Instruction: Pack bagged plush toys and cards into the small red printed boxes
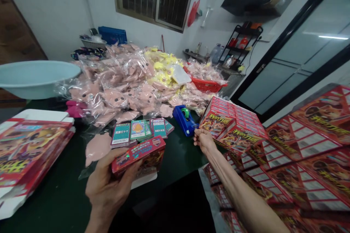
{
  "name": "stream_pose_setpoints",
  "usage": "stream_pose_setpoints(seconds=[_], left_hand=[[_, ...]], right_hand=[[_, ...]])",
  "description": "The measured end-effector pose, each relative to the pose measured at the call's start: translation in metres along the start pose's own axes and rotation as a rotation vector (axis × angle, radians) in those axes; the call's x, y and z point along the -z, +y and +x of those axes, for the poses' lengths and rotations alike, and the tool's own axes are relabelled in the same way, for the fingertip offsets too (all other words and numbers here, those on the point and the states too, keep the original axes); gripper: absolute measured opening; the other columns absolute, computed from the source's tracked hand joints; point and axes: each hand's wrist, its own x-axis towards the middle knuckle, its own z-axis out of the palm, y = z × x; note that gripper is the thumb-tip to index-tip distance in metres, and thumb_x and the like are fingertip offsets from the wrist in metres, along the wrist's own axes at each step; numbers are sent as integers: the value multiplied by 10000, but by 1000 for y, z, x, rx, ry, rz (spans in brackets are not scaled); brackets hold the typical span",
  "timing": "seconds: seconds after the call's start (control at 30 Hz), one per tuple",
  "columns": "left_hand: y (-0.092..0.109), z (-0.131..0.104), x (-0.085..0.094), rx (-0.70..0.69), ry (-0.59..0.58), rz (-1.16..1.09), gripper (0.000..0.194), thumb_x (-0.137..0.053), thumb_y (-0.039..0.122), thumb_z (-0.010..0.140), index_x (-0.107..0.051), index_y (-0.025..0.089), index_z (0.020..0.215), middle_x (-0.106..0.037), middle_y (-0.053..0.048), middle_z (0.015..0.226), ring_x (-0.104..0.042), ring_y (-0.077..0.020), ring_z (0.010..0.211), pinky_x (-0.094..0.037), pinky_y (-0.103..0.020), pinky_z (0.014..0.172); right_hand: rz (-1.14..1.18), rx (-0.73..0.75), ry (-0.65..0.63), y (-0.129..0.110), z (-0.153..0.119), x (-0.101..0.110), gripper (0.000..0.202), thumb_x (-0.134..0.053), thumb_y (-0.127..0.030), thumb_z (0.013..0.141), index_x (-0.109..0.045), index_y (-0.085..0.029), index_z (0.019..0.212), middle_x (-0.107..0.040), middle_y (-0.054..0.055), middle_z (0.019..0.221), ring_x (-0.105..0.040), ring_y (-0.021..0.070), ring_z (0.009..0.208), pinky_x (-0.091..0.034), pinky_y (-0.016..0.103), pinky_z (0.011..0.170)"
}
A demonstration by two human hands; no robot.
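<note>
Nearest the camera in the head view, the left hand [111, 185] grips the near end of a red box [144, 154], holding it tilted above a dark green table [62, 193]. A white flap [144, 180] shows beneath, so this box is probably not fully closed. Farther off, the right hand [205, 142] reaches to the front of a blue tape dispenser [183, 122]; its fingers are drawn together, but whether they pinch tape cannot be told. Just beside, boxes stand in a neat block [229, 122], and more fill stacks [308, 167] at lower right; these look finished, which suggests much is done. Plenty seems left: at left lie cartons [30, 153], apparently flat and unmade; behind the held box, cards [139, 131] lie in small piles; beyond them spreads a big heap of clear-bagged pink toys [117, 96] and yellow toys [164, 63]. A pale blue basin [35, 76] sits to the left of the heap, a red basket [209, 86] to its right.
</note>
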Motion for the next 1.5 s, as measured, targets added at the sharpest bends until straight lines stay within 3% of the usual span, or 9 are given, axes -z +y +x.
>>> stream_pose_setpoints(seconds=[0.13, 0.27, 0.4, 0.53, 0.7, 0.9, 1.07, 1.33, 1.5], left_hand=[[2, 1, 0, 1, 3, 20, 414, -762, 157, 652, -604, 180, 1034, -666, -11, 895, -641, -129, 730, -515, -211, 682], [10, 1, 0, -14, 5, 16, 397, -746, 160, 675, -583, 182, 1036, -662, -4, 889, -645, -118, 727, -517, -196, 661], [17, -1, -2, -13, 37, 35, 409, -743, 189, 688, -560, 182, 1054, -652, -7, 897, -647, -117, 724, -523, -200, 648], [18, -5, -1, -39, 16, 50, 378, -734, 192, 705, -560, 191, 1041, -661, -4, 891, -652, -118, 730, -525, -208, 664], [20, -5, 2, -39, -57, -83, 363, -718, 151, 720, -551, 189, 1040, -644, -11, 895, -636, -126, 773, -518, -218, 692], [21, 2, 4, -137, -88, -158, 362, -715, 105, 708, -542, 170, 1019, -605, -38, 921, -594, -160, 868, -503, -286, 776], [22, 8, 9, -182, -140, -132, 358, -718, 110, 708, -530, 167, 1007, -588, -26, 879, -582, -144, 808, -498, -257, 718], [25, 27, 23, -365, -513, 59, 387, -552, 89, 836, -543, 234, 1194, -510, -39, 903, -528, -116, 749, -460, -208, 598], [26, 32, 22, -308, -538, -106, 418, -471, 62, 834, -524, 191, 1228, -492, -54, 937, -527, -114, 760, -480, -222, 612]], right_hand=[[-94, 65, 25, 1, -3, 4, 195, -564, -309, 878, -595, -116, 886, -603, -4, 778, -561, 82, 609, -481, 223, 548], [-87, 213, -31, 6, -57, -2, 307, -665, -333, 760, -511, -146, 571, -419, -77, 446, -366, 45, 407, -287, 184, 400], [89, 358, -356, -2, -146, -24, 238, -617, -380, 808, -572, -168, 710, -465, -63, 514, -397, 50, 447, -301, 185, 427], [328, 236, -557, -21, -195, -58, 197, -644, -372, 791, -611, -180, 763, -458, -62, 529, -382, 43, 438, -270, 170, 395], [450, 119, -584, -25, -197, -81, 247, -707, -366, 730, -581, -166, 661, -412, -81, 459, -311, 23, 385, -218, 168, 372], [444, 108, -540, -22, -198, -85, 321, -721, -396, 704, -537, -158, 591, -395, -85, 434, -297, 23, 368, -222, 172, 364], [394, 120, -513, -26, -201, -88, 359, -712, -416, 694, -499, -163, 555, -408, -78, 413, -325, 35, 351, -252, 175, 351], [331, 124, -493, -25, -196, -90, 376, -733, -446, 645, -516, -157, 540, -437, -68, 436, -360, 47, 357, -318, 168, 307], [386, 118, -503, -19, -192, -97, 374, -718, -464, 662, -536, -152, 566, -464, -65, 456, -397, 50, 360, -376, 173, 314]])
